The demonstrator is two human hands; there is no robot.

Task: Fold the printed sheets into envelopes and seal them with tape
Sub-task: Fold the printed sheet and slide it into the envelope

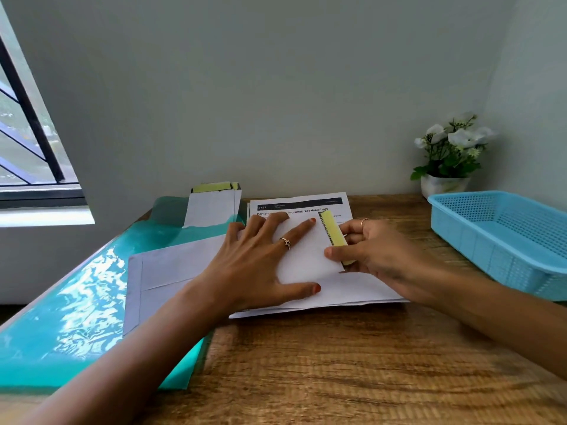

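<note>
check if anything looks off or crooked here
Nothing is spilled or damaged. The envelope under the left hand sits tilted against the printed sheets, and the right hand holds its yellow strip, so that looks like work in progress.

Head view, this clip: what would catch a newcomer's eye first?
At centre, the left hand lies flat on a folded white envelope while the right hand pinches its yellow adhesive strip. A glossy teal folder shines at left; a blue basket sits at right.
</note>
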